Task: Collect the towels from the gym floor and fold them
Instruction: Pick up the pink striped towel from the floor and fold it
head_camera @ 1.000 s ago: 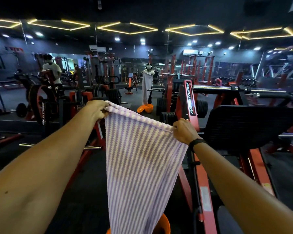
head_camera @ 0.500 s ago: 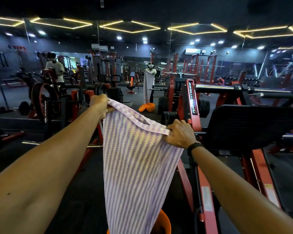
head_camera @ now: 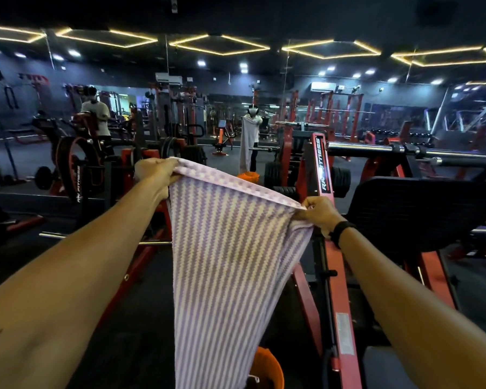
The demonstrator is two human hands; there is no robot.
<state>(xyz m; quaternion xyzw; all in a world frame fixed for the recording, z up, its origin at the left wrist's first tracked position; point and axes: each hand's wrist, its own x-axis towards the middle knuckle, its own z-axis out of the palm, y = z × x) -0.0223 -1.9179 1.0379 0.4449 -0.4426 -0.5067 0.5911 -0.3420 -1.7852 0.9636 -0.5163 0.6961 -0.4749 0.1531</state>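
We hold the purple-and-white striped towel (head_camera: pixel 225 265) up in front of us by its top edge, our left hand (head_camera: pixel 155 173) gripping the upper left corner in curled fingers and our right hand (head_camera: pixel 317 213) pinching the upper right corner, lower than the left. The towel hangs free between our outstretched arms, its lower end dropping past an orange bucket (head_camera: pixel 267 369) on the dark gym floor (head_camera: pixel 141 318), just beside a red weight machine (head_camera: pixel 324 175).
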